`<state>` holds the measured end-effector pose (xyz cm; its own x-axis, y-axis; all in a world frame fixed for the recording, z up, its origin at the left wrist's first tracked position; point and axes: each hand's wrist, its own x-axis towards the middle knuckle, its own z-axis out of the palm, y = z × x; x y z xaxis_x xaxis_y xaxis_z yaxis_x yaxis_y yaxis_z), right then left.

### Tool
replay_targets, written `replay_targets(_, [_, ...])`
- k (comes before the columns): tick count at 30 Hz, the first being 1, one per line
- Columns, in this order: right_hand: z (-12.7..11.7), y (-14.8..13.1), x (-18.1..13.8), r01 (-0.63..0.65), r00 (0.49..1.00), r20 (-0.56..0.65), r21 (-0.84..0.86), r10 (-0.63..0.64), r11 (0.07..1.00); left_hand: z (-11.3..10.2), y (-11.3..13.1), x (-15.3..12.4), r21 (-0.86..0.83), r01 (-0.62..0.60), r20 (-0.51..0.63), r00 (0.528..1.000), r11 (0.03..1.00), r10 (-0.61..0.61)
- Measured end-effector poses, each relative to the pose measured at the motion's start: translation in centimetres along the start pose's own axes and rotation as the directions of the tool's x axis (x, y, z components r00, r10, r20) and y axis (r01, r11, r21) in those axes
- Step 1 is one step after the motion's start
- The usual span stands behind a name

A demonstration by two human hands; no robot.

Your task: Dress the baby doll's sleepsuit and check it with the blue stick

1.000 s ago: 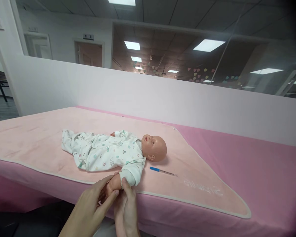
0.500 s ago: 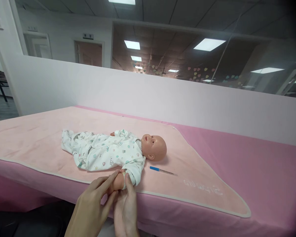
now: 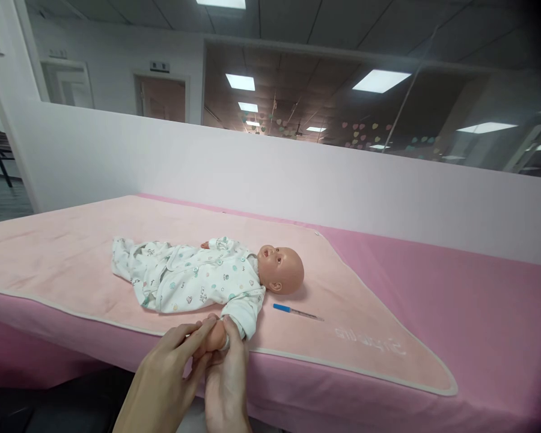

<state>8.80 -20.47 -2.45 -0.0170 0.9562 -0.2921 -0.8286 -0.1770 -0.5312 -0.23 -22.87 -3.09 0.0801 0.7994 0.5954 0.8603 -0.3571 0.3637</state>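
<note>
A baby doll (image 3: pixel 281 269) lies on its back, dressed in a white romper (image 3: pixel 207 279) with small printed figures. Its near arm (image 3: pixel 215 337) reaches over the front edge, the sleeve (image 3: pixel 244 314) bunched up above the bare forearm. My left hand (image 3: pixel 169 367) closes its fingers around the lower forearm, and the doll's hand is hidden there. My right hand (image 3: pixel 229 376) cups the same arm from below, thumb on top by the sleeve's cuff. Beside the doll's head rests a thin stick-like thing, perhaps a thermometer (image 3: pixel 295 311), with a blue end.
Under the doll spreads a peach mat (image 3: pixel 72 252) with a pale edge, over a pink table cover (image 3: pixel 433 276). A white low wall (image 3: pixel 252 162) with glass above runs behind. Something black (image 3: pixel 54 403) is at the lower left.
My right thumb has shifted slightly left along the doll's arm, and less bare forearm shows between my hands. The doll's body and the blue-ended stick stay put.
</note>
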Motion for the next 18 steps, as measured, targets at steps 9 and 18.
replay_targets(9, [-2.1,-0.4,0.2,-0.111,0.964,0.248,0.050,0.095,0.993,-1.6,2.7,0.5,-0.324,0.327,0.200,0.941,0.888,-0.274])
replay_targets(18, [-3.5,0.4,0.5,-0.102,0.902,0.423,0.011,0.088,0.995,-1.3,4.1,0.4,-0.466,0.394,0.240,0.918,0.792,-0.315])
